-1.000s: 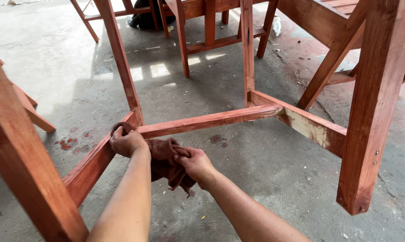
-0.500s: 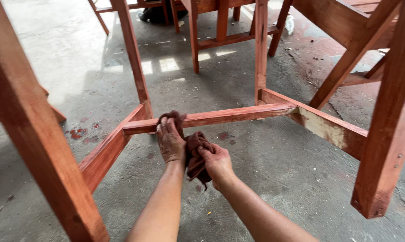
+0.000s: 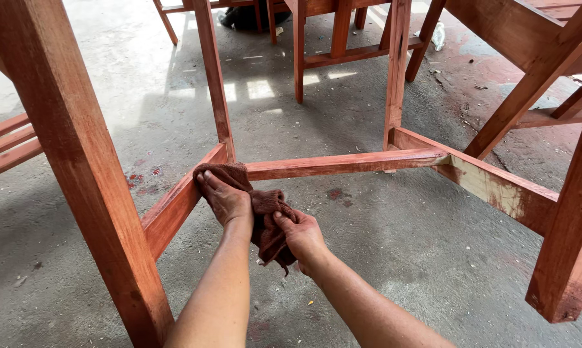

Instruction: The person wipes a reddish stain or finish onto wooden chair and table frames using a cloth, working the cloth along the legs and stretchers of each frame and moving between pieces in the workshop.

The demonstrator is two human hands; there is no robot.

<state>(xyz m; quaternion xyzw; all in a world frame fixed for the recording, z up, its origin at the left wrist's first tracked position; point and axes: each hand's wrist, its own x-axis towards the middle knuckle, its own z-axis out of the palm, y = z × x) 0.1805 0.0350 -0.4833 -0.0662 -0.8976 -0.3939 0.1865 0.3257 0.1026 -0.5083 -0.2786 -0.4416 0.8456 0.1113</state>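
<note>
My left hand [image 3: 225,198] presses a dark brown stained rag [image 3: 265,219] against the corner where two low red-stained wooden rails meet. The far rail [image 3: 342,164] runs right from that corner; the left rail [image 3: 172,209] runs toward me. My right hand [image 3: 302,235] grips the hanging end of the same rag, just right of and below the left hand. Both hands are stained reddish.
A thick red-stained leg [image 3: 85,167] stands close at the left, another [image 3: 571,245] at the right. A right rail [image 3: 497,187] has a pale unstained patch. Thin legs [image 3: 215,77] and more red furniture stand farther back on the concrete floor [image 3: 400,258], which carries red stain spots [image 3: 143,180].
The view has shifted so the corner sits more central. My left hand has slid with the rag along the rail near the corner; my right hand still holds its loose end.
</note>
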